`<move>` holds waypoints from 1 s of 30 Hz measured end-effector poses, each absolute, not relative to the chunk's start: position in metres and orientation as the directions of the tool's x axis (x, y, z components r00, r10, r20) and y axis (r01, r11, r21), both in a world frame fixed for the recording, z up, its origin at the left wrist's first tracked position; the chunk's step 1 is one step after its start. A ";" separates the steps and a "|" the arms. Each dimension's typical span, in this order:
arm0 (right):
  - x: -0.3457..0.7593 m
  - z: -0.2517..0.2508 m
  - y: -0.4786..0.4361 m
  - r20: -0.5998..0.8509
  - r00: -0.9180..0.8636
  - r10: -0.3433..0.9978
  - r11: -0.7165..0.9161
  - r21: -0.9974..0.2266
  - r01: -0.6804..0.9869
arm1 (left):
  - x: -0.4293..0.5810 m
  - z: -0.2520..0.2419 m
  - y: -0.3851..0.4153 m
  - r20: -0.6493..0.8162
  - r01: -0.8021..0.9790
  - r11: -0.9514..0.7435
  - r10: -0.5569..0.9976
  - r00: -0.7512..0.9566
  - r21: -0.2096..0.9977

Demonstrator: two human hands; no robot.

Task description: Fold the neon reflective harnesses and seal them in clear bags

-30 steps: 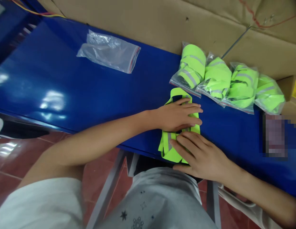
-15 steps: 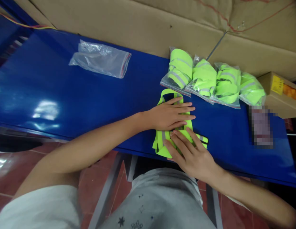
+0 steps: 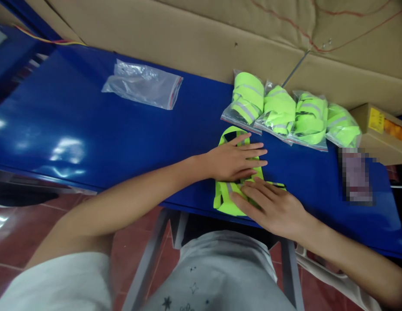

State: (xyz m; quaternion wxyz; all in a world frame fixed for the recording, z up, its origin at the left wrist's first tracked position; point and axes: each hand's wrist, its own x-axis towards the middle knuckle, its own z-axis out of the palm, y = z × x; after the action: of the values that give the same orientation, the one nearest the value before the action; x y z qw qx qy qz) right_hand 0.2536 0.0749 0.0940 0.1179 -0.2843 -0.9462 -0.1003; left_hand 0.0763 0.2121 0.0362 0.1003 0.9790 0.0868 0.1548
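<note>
A neon-yellow vest with grey reflective strips lies folded at the near edge of the blue table. My left hand lies flat on the vest's upper half, fingers stretched out and pointing right. My right hand presses flat on the lower half, fingers spread and pointing left, and covers most of the cloth there. Neither hand grips anything.
Several bagged neon vests lie in a row along the table's back edge, right of centre. An empty clear zip bag lies at the back left. Cardboard sheets stand behind. A cardboard box sits at the far right.
Both hands have stayed flat on the vest. My right hand has slid a little over the lower half, and the strap end that stuck out to the right is now mostly hidden.
</note>
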 end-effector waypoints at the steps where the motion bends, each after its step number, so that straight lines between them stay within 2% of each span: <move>1: 0.254 0.096 0.072 0.257 -0.799 0.544 0.816 0.063 0.575 | 0.075 0.036 0.211 0.310 0.123 -0.971 0.184 0.933 0.207; 4: 0.256 0.104 0.065 0.129 -0.776 0.617 0.786 -0.155 0.599 | 0.073 0.038 0.205 0.339 0.069 -0.980 0.131 0.932 0.187; 7: 0.258 0.113 0.067 0.013 -0.776 0.631 0.734 -0.335 0.591 | 0.073 0.040 0.199 0.309 0.048 -0.976 0.115 0.944 0.214; 12: 0.255 0.122 0.094 -0.169 -0.711 0.682 0.532 -0.552 0.642 | 0.074 0.042 0.198 0.234 0.035 -0.966 0.097 0.967 0.256; 17: 0.251 0.118 0.119 -0.246 -0.709 0.661 0.365 -0.720 0.590 | 0.072 0.039 0.199 0.238 -0.007 -0.941 0.078 0.968 0.337; 19: 0.249 0.116 0.119 -0.263 -0.709 0.655 0.347 -0.728 0.591 | 0.071 0.040 0.200 0.228 -0.015 -0.931 0.074 0.971 0.365; 21: 0.247 0.116 0.115 -0.247 -0.702 0.668 0.393 -0.684 0.615 | 0.070 0.044 0.201 0.196 -0.014 -0.916 0.071 0.978 0.401; 24: 0.246 0.115 0.106 -0.114 -0.721 0.683 0.552 -0.566 0.613 | 0.068 0.048 0.204 0.145 0.024 -0.882 0.105 0.984 0.470; 26: 0.248 0.112 0.105 0.010 -0.728 0.685 0.650 -0.461 0.605 | 0.068 0.048 0.205 0.168 0.036 -0.874 0.134 0.977 0.485; 30: 0.254 0.103 0.114 0.165 -0.768 0.619 0.771 -0.313 0.554 | 0.068 0.039 0.202 0.295 0.049 -0.936 0.159 0.942 0.349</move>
State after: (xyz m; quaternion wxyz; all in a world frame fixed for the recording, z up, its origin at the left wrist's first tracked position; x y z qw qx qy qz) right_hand 0.2540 0.1138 0.1028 0.1303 -0.3146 -0.9320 0.1242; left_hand 0.0684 0.2025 0.0394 0.1710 0.9705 0.0535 0.1616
